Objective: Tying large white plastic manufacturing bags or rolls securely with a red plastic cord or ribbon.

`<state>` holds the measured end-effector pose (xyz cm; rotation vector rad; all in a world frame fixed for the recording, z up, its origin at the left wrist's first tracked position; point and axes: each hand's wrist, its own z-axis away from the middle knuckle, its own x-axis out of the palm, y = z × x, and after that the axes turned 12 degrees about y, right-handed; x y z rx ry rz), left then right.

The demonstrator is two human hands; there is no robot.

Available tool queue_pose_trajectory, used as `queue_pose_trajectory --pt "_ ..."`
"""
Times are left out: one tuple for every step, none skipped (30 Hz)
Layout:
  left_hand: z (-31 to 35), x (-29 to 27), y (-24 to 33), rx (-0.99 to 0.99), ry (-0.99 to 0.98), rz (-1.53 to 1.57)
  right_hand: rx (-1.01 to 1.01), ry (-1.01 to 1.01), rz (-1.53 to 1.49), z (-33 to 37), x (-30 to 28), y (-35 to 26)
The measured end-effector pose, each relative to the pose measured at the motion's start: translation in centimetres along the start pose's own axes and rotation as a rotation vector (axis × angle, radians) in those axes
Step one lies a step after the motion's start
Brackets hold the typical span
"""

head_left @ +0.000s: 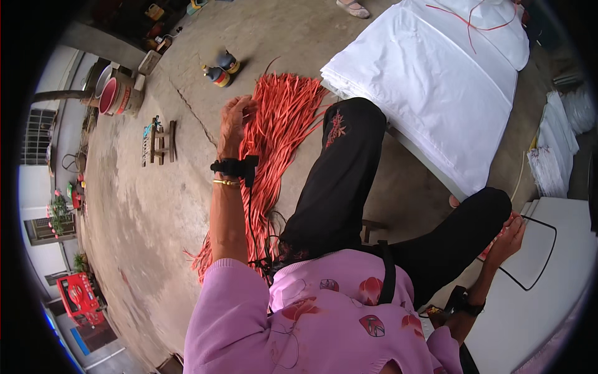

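A long heap of thin red plastic strips (283, 118) lies on the concrete floor, to the left of my black-trousered left leg. My left hand (235, 115) is at the left edge of its upper end, fingers curled over some strips; its fingertips are partly hidden. At the far side of my right knee, my right hand (507, 242) is closed round a red thing (494, 242), mostly covered by the hand and knee. Beyond my knees, a stack of white woven sacks (430, 81) rests on a low support, with loose red strips (471, 26) on top.
A white surface (548, 274) with a black outline or cord stands at the right. More white sacks (551, 153) lie beyond it. Dark bottles (221, 70), a small wooden stool (159, 142) and buckets (118, 96) stand at the left. A person's foot (354, 9) shows at the top.
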<state>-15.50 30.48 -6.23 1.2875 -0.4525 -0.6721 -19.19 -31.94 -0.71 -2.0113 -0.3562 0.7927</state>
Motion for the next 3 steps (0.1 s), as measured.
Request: queue_pose_trajectory --pt "-0.3 -1.4 -2.2 -0.014 0.041 -0.106 -0.009 -0.04 0.01 0.5 0.3 -0.4" --pt "-0.3 -3.0 -4.5 -0.035 0.118 -0.196 -0.147 -0.126 0.12 1.0 0.6 -0.6" --pt "0.2 -3.9 -6.6 -0.06 0.181 -0.285 -0.287 -0.203 0.234 1.4 0.6 -0.5"
